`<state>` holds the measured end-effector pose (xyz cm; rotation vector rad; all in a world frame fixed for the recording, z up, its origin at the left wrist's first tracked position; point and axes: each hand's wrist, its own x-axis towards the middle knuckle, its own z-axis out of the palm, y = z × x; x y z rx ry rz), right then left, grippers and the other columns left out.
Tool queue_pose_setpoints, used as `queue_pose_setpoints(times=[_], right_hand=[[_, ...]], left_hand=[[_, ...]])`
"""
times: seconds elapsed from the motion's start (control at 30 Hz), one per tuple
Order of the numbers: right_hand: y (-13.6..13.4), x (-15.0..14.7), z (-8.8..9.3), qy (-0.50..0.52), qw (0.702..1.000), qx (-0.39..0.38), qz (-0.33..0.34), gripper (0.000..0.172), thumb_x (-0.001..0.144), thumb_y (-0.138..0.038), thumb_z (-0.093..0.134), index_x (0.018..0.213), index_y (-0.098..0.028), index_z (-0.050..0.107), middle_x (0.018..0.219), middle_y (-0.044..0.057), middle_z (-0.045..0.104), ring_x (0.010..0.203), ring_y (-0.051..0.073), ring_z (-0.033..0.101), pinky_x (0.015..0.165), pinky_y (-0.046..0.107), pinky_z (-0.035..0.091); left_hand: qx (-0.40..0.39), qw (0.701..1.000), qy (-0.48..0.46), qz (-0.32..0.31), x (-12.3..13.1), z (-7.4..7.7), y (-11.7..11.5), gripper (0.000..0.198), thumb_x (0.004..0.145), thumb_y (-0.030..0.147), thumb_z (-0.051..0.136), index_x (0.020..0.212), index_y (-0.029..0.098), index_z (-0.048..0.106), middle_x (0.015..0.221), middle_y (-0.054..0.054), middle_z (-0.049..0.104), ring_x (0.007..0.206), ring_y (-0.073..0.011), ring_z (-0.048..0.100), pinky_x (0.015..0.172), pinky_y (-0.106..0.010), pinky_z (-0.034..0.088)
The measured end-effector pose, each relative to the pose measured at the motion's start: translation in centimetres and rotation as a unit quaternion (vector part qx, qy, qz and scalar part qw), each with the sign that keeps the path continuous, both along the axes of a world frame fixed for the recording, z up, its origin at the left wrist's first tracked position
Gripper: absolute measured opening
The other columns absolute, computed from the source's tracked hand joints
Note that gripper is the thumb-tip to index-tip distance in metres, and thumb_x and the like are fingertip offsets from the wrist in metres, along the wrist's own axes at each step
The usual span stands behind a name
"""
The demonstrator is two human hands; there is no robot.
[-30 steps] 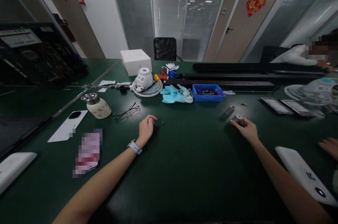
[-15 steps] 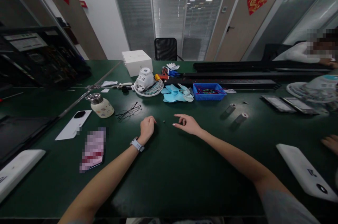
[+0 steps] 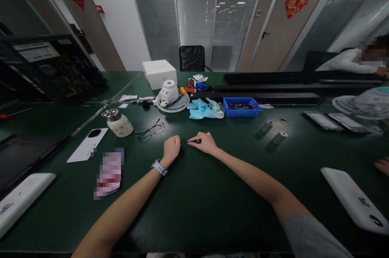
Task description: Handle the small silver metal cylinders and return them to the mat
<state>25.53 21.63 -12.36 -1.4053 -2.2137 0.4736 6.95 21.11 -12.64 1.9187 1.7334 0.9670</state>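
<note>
My left hand (image 3: 172, 148) is closed in a loose fist on the green table (image 3: 194, 201), a wristwatch (image 3: 159, 167) on its wrist. Anything inside that fist is hidden. Just to its right, my right hand (image 3: 204, 143) pinches thumb and forefinger together over a tiny dark piece (image 3: 189, 142). The piece is too small to name. Left of my hands lie folded eyeglasses (image 3: 151, 129). Beyond the hands are light-blue fan blades (image 3: 202, 109) and a blue tray (image 3: 243, 111) holding wires.
Two metal cylinders (image 3: 268, 126) stand at the right. To the left are a cream bottle (image 3: 120, 125), a white phone (image 3: 87, 145) and a pink-screened phone (image 3: 109, 173). A fan housing (image 3: 169, 94) and white box (image 3: 160, 75) sit behind. Another person's hand (image 3: 382, 165) shows at the right edge.
My right hand has moved left, and its spread thumb and forefinger have closed at the tiny piece that lay on the table. My left hand remains closed, with its fingers curled in more.
</note>
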Motion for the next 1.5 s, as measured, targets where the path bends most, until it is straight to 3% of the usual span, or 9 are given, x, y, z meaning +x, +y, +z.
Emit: queue_pose_setpoints(times=[0.1,0.2,0.27,0.37,0.5,0.87,1.2,1.4,1.5], right_hand=[[-0.8,2.2,0.5,0.048,0.999,0.001,0.004,0.025,0.083,-0.046,0.061,0.096,-0.029,0.073,0.075,0.000,0.057,0.067,0.011,0.051,0.065,0.026,0.035],[-2.5,8.5,1.8,0.093,0.993,0.061,-0.045,0.027,0.084,-0.045,0.058,0.096,-0.025,0.072,0.081,0.002,0.060,0.070,0.013,0.054,0.065,0.026,0.040],[-3.8,14.3,2.8,0.092,0.978,0.130,-0.138,0.032,0.084,-0.047,0.056,0.097,-0.023,0.072,0.081,0.004,0.061,0.070,0.015,0.054,0.065,0.028,0.042],[-5.7,22.7,4.0,0.050,0.919,0.215,-0.327,0.039,0.083,-0.051,0.054,0.096,-0.019,0.073,0.078,0.006,0.061,0.064,0.016,0.052,0.062,0.029,0.040],[-7.5,28.9,3.7,-0.033,0.860,0.210,-0.464,0.039,0.081,-0.048,0.056,0.095,-0.018,0.074,0.085,0.010,0.064,0.069,0.019,0.055,0.062,0.030,0.038],[-8.6,29.7,3.1,-0.034,0.847,0.106,-0.519,0.030,0.078,-0.041,0.062,0.097,-0.020,0.074,0.095,0.010,0.071,0.080,0.020,0.061,0.067,0.028,0.040],[-9.0,29.0,3.9,-0.100,0.826,-0.034,-0.553,0.042,0.082,-0.055,0.049,0.107,-0.029,0.071,0.109,0.012,0.068,0.095,0.030,0.062,0.072,0.038,0.045],[-9.4,29.3,4.7,-0.092,0.852,0.140,-0.496,0.061,0.077,-0.054,0.056,0.130,-0.024,0.055,0.130,0.009,0.058,0.118,0.025,0.053,0.095,0.035,0.041],[-7.0,29.8,5.8,-0.134,0.872,0.113,-0.457,0.074,0.074,-0.061,0.057,0.132,-0.016,0.053,0.124,0.016,0.060,0.113,0.030,0.055,0.092,0.039,0.042]], left_hand=[[0.001,1.000,0.000,-0.008,-0.1,0.1,-0.2,0.028,0.079,0.022,0.032,0.051,0.020,0.035,0.049,0.004,0.037,0.050,-0.0122,0.037,0.053,-0.025,0.022],[0.002,1.000,-0.005,-0.017,-0.2,0.1,-0.3,0.027,0.079,0.023,0.032,0.053,0.020,0.038,0.050,0.004,0.039,0.051,-0.0119,0.041,0.054,-0.024,0.025],[0.003,1.000,-0.010,-0.021,-0.1,0.1,-0.3,0.026,0.078,0.023,0.032,0.053,0.020,0.041,0.051,0.003,0.042,0.052,-0.0120,0.043,0.054,-0.024,0.027],[0.002,1.000,-0.015,-0.024,0.1,0.1,-0.2,0.026,0.077,0.022,0.033,0.054,0.020,0.044,0.051,0.003,0.045,0.053,-0.0124,0.045,0.055,-0.024,0.027],[0.000,1.000,-0.018,-0.026,0.1,0.1,-0.2,0.025,0.076,0.022,0.034,0.053,0.020,0.045,0.050,0.003,0.045,0.053,-0.0126,0.046,0.054,-0.024,0.027],[-0.001,0.999,-0.018,-0.031,0.0,0.1,-0.2,0.025,0.075,0.021,0.034,0.053,0.020,0.045,0.050,0.003,0.046,0.053,-0.0124,0.047,0.054,-0.023,0.029],[0.002,0.999,-0.013,-0.034,0.0,-0.1,-0.3,0.025,0.076,0.022,0.034,0.053,0.020,0.045,0.050,0.004,0.046,0.053,-0.0122,0.047,0.055,-0.023,0.029],[0.003,0.999,-0.011,-0.033,0.0,0.0,-0.2,0.026,0.076,0.022,0.034,0.053,0.020,0.045,0.051,0.003,0.047,0.054,-0.0128,0.048,0.055,-0.023,0.029],[-0.001,0.999,-0.011,-0.033,0.0,0.0,-0.2,0.026,0.076,0.022,0.034,0.053,0.020,0.045,0.050,0.003,0.046,0.053,-0.0130,0.047,0.055,-0.024,0.029]])
